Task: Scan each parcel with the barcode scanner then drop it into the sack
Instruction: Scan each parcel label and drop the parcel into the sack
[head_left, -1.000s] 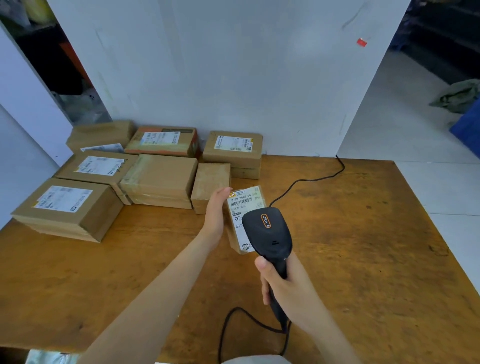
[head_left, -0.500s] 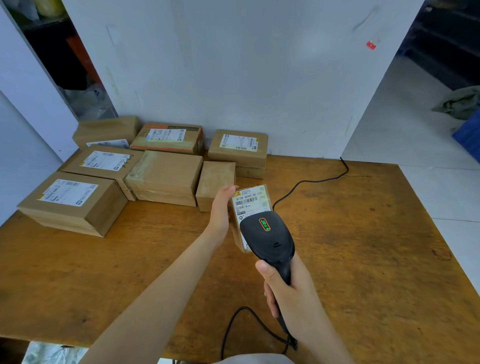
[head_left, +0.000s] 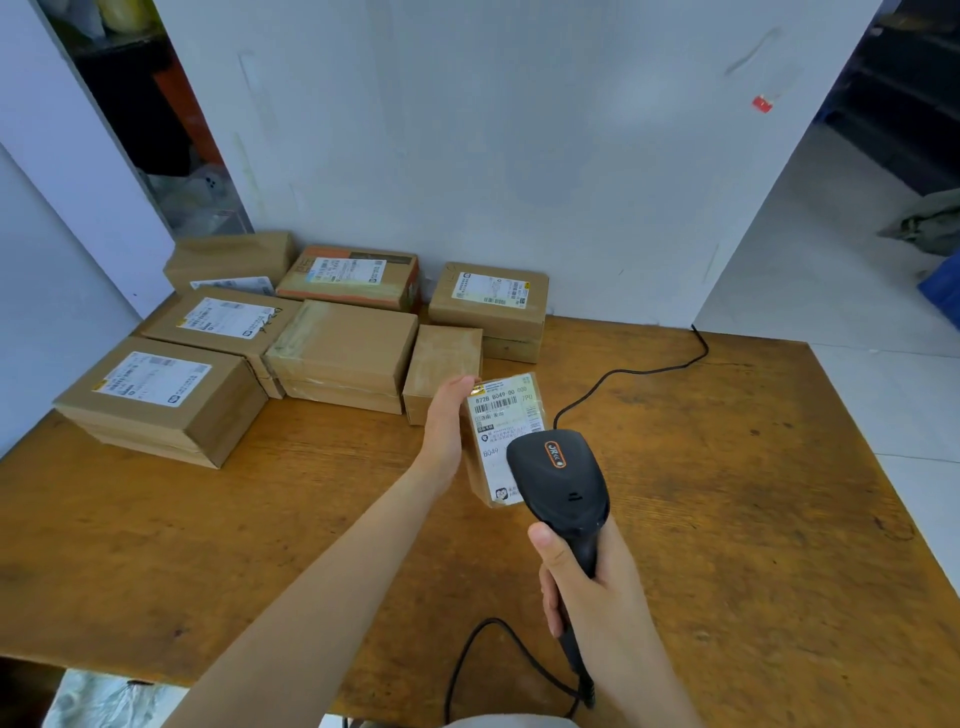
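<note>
My left hand (head_left: 445, 427) holds a small brown parcel (head_left: 501, 426) by its left side, tilted up over the wooden table (head_left: 727, 519) so that its white barcode label faces me. My right hand (head_left: 592, 587) grips the handle of a black barcode scanner (head_left: 558, 478). The scanner's head sits just in front of the label's lower right and covers part of it. A pale sack (head_left: 104, 699) shows below the table's front left edge.
Several more brown parcels (head_left: 343, 353) lie in a cluster at the table's back left against the white wall (head_left: 467, 156). The scanner's black cable (head_left: 639, 371) runs off the back edge and loops at the front. Tiled floor lies to the right.
The parcel and scanner have stayed nearly still in my hands. The view has tipped up a little, so everything sits slightly lower in the frame.
</note>
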